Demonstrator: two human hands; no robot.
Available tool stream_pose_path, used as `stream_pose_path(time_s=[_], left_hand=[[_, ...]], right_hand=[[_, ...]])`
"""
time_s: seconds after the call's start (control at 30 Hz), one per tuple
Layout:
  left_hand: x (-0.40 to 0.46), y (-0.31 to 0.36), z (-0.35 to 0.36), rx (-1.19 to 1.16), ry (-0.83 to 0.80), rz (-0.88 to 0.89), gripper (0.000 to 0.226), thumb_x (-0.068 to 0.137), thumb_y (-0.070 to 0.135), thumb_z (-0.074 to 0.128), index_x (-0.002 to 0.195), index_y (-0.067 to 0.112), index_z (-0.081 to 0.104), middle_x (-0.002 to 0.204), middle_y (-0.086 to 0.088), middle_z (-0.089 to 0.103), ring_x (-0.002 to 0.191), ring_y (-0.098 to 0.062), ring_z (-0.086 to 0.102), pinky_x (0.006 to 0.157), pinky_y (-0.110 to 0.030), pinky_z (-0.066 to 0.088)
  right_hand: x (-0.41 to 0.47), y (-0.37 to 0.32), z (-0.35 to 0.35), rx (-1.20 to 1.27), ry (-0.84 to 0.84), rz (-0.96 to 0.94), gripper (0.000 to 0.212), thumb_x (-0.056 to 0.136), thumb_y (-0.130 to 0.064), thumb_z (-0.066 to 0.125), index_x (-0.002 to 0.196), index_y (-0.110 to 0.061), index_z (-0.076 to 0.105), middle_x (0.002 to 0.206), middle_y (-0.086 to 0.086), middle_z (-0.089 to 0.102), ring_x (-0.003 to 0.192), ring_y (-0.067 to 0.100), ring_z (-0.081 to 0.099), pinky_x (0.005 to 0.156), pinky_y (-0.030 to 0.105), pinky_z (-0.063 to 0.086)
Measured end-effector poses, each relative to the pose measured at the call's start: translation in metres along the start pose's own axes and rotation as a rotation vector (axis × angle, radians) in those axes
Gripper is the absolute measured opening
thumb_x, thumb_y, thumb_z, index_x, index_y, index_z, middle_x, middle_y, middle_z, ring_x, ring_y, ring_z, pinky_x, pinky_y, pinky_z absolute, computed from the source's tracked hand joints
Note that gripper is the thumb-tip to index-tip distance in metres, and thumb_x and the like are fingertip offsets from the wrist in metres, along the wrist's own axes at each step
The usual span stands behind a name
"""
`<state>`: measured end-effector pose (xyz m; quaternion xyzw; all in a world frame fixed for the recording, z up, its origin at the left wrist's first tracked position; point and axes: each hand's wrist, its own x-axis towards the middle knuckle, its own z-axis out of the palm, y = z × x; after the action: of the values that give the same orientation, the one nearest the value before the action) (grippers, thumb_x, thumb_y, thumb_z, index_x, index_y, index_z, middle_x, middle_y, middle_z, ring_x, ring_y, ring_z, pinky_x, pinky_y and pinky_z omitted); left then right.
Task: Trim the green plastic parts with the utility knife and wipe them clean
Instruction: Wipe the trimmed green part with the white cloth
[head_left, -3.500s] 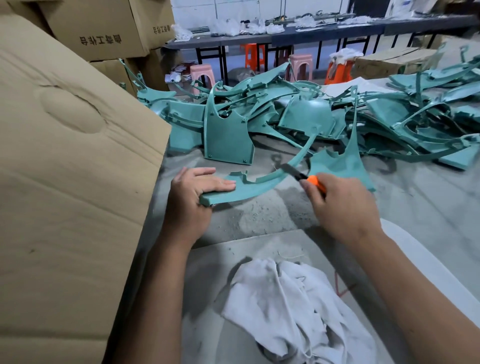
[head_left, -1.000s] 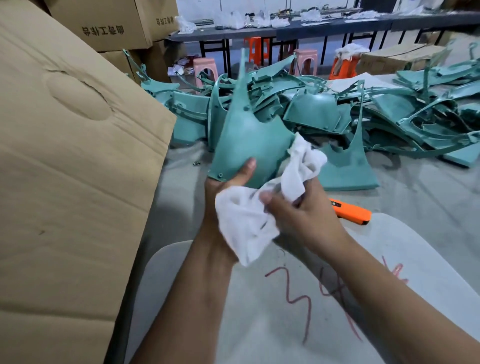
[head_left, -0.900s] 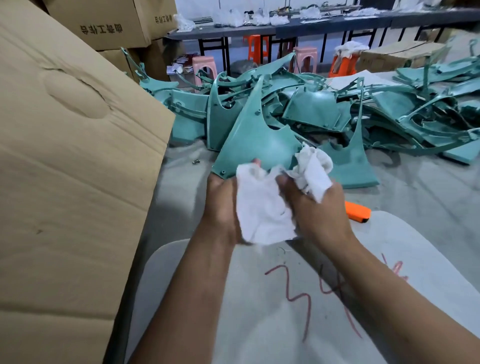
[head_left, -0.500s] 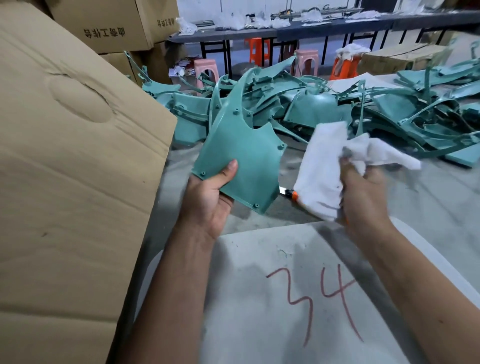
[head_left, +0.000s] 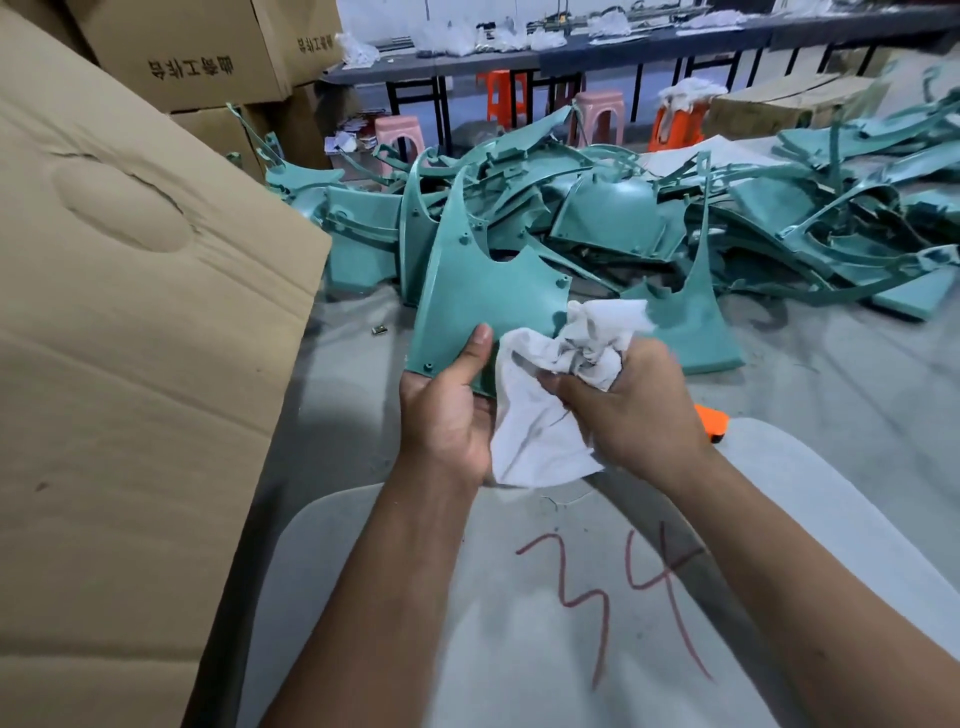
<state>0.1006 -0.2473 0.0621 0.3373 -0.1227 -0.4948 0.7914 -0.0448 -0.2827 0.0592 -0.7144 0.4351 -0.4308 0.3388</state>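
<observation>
Above a dusty grey counter, the left hand grips a green plastic part upright by its lower edge, thumb on its face. The right hand bunches a white cloth against the part's lower corner. Firm strokes along the trimmed edges would likely clean best. An orange utility knife lies just beside the right wrist. More green parts pile up behind; cardboard boxes stand left.
</observation>
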Motion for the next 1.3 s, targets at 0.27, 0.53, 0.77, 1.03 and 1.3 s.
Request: stream_pose_path(time_s=[0.27, 0.53, 0.77, 1.03, 1.3], left_hand=[[0.002, 0.012, -0.006, 0.069, -0.054, 0.027, 0.043, 0.088, -0.003, 0.065, 0.130, 0.006, 0.062, 0.122, -0.013, 0.072, 0.106, -0.030, 0.072, 0.091, -0.053, 0.058], [-0.006, -0.003, 0.008, -0.094, -0.047, 0.005, 0.039, 0.092, 0.000, 0.061, 0.130, 0.004, 0.062, 0.126, -0.018, 0.069, 0.099, -0.025, 0.073, 0.078, -0.037, 0.063], [0.004, 0.026, -0.005, 0.200, -0.184, 0.029, 0.034, 0.088, -0.005, 0.064, 0.120, 0.004, 0.065, 0.118, -0.016, 0.073, 0.107, -0.031, 0.071, 0.088, -0.045, 0.060], [0.001, 0.010, -0.002, 0.317, -0.137, 0.040, 0.030, 0.090, -0.008, 0.065, 0.117, 0.004, 0.065, 0.112, -0.014, 0.075, 0.098, -0.028, 0.074, 0.078, -0.040, 0.062], [0.002, 0.022, -0.012, 0.461, -0.276, -0.122, 0.049, 0.085, -0.002, 0.068, 0.132, 0.003, 0.057, 0.114, -0.011, 0.075, 0.102, -0.029, 0.073, 0.078, -0.040, 0.062]], right_hand=[[0.011, 0.012, -0.025, 0.103, 0.506, 0.087, 0.015, 0.100, -0.018, 0.063, 0.087, -0.012, 0.068, 0.075, -0.003, 0.071, 0.071, 0.016, 0.068, 0.067, 0.033, 0.057], [-0.017, -0.019, 0.016, 0.150, -0.014, -0.057, 0.041, 0.096, -0.025, 0.073, 0.063, -0.016, 0.050, 0.053, -0.012, 0.047, 0.052, 0.007, 0.039, 0.051, 0.029, 0.034], [-0.006, -0.003, 0.001, 0.254, 0.200, -0.020, 0.052, 0.106, -0.040, 0.054, 0.061, -0.014, 0.050, 0.045, -0.001, 0.045, 0.041, 0.012, 0.038, 0.042, 0.024, 0.030], [-0.001, 0.001, 0.006, 0.693, -0.077, 0.215, 0.079, 0.074, -0.094, 0.048, 0.116, -0.032, 0.070, 0.099, -0.013, 0.075, 0.093, 0.006, 0.071, 0.085, 0.028, 0.058], [-0.002, 0.006, -0.006, 0.405, 0.052, -0.035, 0.014, 0.103, -0.031, 0.063, 0.103, -0.022, 0.074, 0.091, -0.014, 0.076, 0.087, 0.000, 0.071, 0.079, 0.020, 0.055]])
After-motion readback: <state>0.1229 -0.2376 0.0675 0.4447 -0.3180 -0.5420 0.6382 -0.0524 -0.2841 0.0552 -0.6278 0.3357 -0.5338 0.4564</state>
